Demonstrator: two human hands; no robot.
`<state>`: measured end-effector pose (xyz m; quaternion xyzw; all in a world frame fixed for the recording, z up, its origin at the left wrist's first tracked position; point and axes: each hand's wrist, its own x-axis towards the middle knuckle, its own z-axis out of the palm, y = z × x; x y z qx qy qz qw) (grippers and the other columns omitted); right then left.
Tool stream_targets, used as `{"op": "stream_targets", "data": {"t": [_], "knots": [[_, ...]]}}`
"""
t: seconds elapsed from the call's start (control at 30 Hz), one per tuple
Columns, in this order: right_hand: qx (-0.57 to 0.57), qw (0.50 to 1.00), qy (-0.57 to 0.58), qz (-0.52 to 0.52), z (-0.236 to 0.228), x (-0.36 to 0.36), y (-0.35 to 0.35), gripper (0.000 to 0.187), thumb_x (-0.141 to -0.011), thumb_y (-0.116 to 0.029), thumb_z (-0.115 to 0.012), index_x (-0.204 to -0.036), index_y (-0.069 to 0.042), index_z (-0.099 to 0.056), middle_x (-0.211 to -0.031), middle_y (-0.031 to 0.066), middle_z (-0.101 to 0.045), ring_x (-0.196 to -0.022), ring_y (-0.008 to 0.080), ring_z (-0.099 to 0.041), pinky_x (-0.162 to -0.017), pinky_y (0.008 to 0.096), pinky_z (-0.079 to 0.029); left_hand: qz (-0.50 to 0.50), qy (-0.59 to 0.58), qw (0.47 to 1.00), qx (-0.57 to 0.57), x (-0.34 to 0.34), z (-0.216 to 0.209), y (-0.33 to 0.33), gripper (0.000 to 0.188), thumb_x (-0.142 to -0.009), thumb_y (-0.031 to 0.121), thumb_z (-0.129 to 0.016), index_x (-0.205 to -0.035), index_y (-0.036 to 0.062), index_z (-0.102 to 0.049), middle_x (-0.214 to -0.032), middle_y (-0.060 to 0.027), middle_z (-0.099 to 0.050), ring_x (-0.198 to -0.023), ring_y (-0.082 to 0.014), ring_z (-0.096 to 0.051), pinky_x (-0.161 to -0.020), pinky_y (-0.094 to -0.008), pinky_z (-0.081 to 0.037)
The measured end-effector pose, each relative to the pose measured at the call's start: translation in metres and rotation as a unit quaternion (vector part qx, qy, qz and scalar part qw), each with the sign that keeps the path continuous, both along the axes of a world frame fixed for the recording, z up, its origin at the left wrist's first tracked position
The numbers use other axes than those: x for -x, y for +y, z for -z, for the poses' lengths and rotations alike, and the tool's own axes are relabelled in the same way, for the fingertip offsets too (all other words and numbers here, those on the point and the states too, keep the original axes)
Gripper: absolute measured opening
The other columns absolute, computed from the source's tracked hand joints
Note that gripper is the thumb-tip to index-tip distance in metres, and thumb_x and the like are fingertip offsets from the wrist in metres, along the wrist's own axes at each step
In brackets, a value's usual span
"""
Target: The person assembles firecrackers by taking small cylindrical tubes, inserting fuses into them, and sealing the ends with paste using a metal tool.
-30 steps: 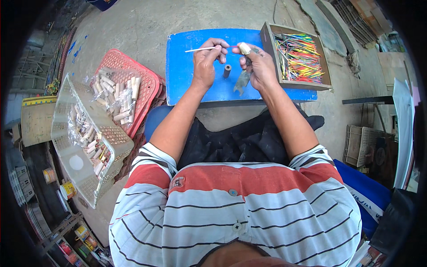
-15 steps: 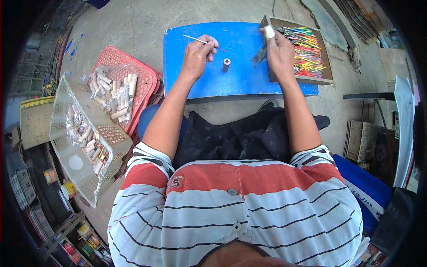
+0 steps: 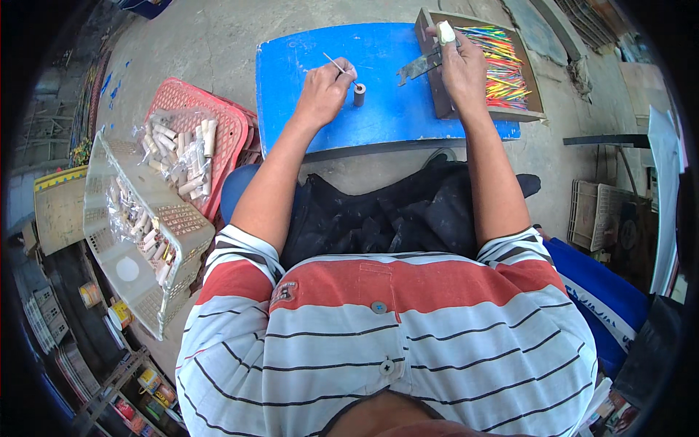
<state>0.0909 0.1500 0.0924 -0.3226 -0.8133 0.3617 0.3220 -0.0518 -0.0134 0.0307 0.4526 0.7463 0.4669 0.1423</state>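
Note:
On the blue table [image 3: 291, 58], a short dark tube [image 3: 359, 97] stands upright with a pale ring around its top hole. My left hand [image 3: 322, 93] is closed in a pinch on a thin stick [image 3: 332, 61], pale at its upper end. The stick slants down to the tube's top; I cannot tell whether its tip is inside the hole. My right hand [image 3: 464, 71] grips a flat grey metal tool [image 3: 420, 68] with a notched end. A white wrap or piece [image 3: 446, 32] covers the thumb or sits at it. That hand is over the near-left wall of a wooden box [image 3: 536, 98].
Several thin coloured sticks [image 3: 502, 69] fill the wooden box at the table's right. Left of the table are a red plastic basket [image 3: 186, 93] and a beige crate [image 3: 109, 233], both with bagged pale tubes [image 3: 195, 156]. Dark cloth [image 3: 378, 218] covers my lap.
My left hand has brought the stick, now steeper, from left of the tube to its top. In my right hand, the metal tool has swung up and now points left.

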Motion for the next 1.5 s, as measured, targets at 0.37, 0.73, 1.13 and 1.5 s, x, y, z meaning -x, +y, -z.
{"op": "stream_targets", "data": {"t": [0.37, 0.73, 1.13, 1.5], "knots": [[-0.025, 1.0, 0.009, -0.004, 0.001, -0.001, 0.0, 0.027, -0.083, -0.023, -0.045, -0.096, -0.008, -0.064, -0.069, 0.0149, -0.06, -0.069, 0.0293, -0.059, -0.064, 0.0368, -0.044, 0.018, 0.071, 0.997, 0.031, -0.005, -0.002, 0.003, 0.023, -0.082, 0.018, -0.046, -0.081, -0.0028, -0.056, -0.075, -0.0168, -0.058, -0.067, -0.0311, -0.057, -0.06, -0.036, -0.042], [-0.075, 0.997, 0.008, -0.01, 0.007, -0.002, 0.003, 0.029, -0.09, -0.028, -0.041, -0.101, -0.013, -0.063, -0.051, 0.002, -0.048, -0.05, 0.0077, -0.048, -0.047, 0.0259, -0.037, 0.015, 0.102, 0.994, 0.035, -0.01, -0.002, 0.003, 0.022, -0.083, 0.018, -0.045, -0.082, -0.0016, -0.056, -0.076, -0.0195, -0.057, -0.069, -0.0359, -0.055, -0.06, -0.0408, -0.04], [0.454, 0.872, 0.152, -0.099, -0.002, -0.015, 0.011, 0.023, -0.089, -0.005, -0.041, -0.102, 0.011, -0.05, -0.088, 0.0198, -0.059, -0.077, 0.0255, -0.063, -0.066, 0.0288, -0.056, 0.031, 0.125, 0.991, 0.032, -0.015, -0.004, 0.008, 0.023, -0.086, 0.016, -0.042, -0.083, -0.002, -0.055, -0.081, -0.0205, -0.058, -0.076, -0.0358, -0.056, -0.067, -0.042, -0.043], [0.628, 0.693, 0.262, -0.238, 0.0, -0.04, -0.01, 0.027, -0.092, -0.02, -0.039, -0.1, 0.005, -0.046, -0.089, 0.021, -0.061, -0.069, 0.0215, -0.064, -0.061, 0.0319, -0.055, 0.008, 0.123, 0.992, 0.013, -0.02, 0.003, 0.006, 0.021, -0.087, 0.015, -0.043, -0.083, -0.003, -0.053, -0.079, -0.0227, -0.056, -0.076, -0.0388, -0.055, -0.066, -0.0448, -0.043]]}}
